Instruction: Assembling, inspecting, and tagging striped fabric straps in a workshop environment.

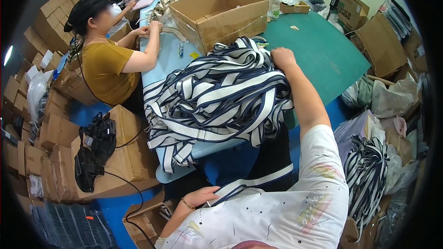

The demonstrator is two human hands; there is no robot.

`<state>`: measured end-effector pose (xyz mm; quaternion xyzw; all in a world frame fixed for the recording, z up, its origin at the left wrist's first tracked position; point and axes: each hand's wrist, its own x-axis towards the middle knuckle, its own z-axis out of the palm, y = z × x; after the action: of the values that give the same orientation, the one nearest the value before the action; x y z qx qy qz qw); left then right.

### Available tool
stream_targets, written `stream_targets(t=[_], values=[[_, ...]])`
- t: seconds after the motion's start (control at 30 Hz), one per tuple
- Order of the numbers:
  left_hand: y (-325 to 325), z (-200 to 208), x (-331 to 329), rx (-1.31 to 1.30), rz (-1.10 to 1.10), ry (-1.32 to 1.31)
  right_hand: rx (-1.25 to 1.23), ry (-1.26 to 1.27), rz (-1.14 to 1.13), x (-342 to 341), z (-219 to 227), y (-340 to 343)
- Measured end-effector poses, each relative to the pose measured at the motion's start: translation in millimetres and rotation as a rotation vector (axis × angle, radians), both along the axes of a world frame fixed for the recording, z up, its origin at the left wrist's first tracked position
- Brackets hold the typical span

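Observation:
A large heap of white straps with navy edges (217, 97) covers the near part of the table. My right hand (282, 58) is closed in a fist at the heap's far right edge; whatever its fingers hold is hidden. Low over my lap, my left hand (201, 197) is closed at one end of a single white and navy strap (258, 180). From there the strap runs right across my lap toward my right side. Small buckle-like pieces show on some straps in the heap.
An open cardboard box (221, 16) stands behind the heap on the green tabletop (318, 55). Across the left edge, a person in a mustard shirt (108, 62) works with both hands. More straps (367, 170) hang at the right. Black cabled gear (99, 143) lies on cartons.

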<state>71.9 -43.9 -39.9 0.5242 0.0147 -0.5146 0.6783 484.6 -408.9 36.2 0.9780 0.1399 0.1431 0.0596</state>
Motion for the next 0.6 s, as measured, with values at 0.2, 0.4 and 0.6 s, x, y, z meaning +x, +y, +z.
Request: stream_targets(t=[0.2, 0.4, 0.6], values=[[3, -7, 1, -0.112, -0.051, -0.069, 0.379, -0.216, -0.012, -29, 22, -27], [-8, 0, 4, -0.155, 0.082, 0.000, 0.975, -0.410, 0.214, -142, 48, -25], [-13, 17, 24, -0.268, 0.286, 0.025, 0.920, -0.439, 0.474, -300, 13, 10]])
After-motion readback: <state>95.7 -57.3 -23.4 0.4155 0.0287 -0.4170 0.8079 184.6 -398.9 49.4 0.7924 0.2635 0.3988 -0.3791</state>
